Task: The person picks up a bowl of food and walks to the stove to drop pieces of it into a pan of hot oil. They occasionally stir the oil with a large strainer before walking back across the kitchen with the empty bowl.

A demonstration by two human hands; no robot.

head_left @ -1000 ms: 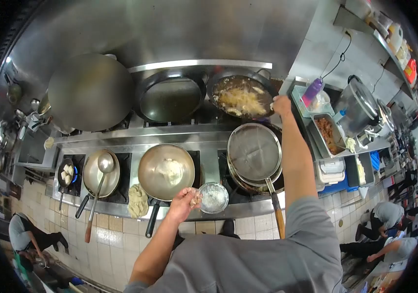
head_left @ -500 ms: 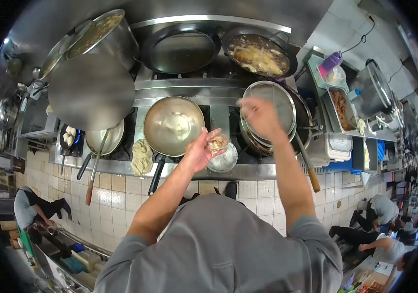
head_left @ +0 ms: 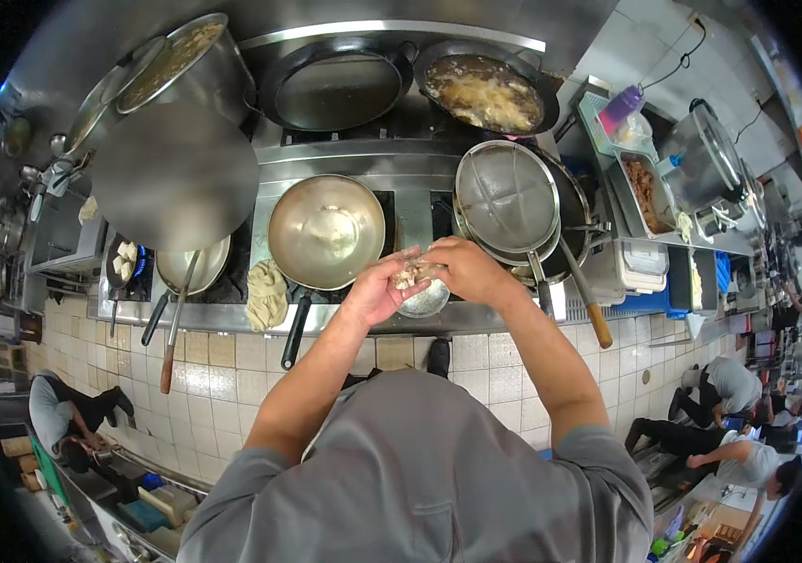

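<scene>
My left hand [head_left: 375, 295] is cupped palm up and holds pale, coated food pieces [head_left: 408, 279], too small to identify. Fingers bent together, my right hand [head_left: 469, 270] meets the left at these pieces and pinches at them. Just under both hands is a round bowl [head_left: 426, 302] with a whitish, powdery surface, partly covered by them. At the back right, similar-looking pale pieces fry in bubbling oil in a dark wok [head_left: 537, 92].
A steel wok [head_left: 326, 202] sits left of my hands, beside a crumpled cloth [head_left: 267, 296]. To the right, a mesh strainer [head_left: 508, 183] rests over a pot. Long handles jut past the stove edge. Another dark wok [head_left: 337, 92] stands behind. Other people work at both sides.
My right hand has come back from above the strainer, down and left, to the food in my left hand. The camera view has shifted slightly.
</scene>
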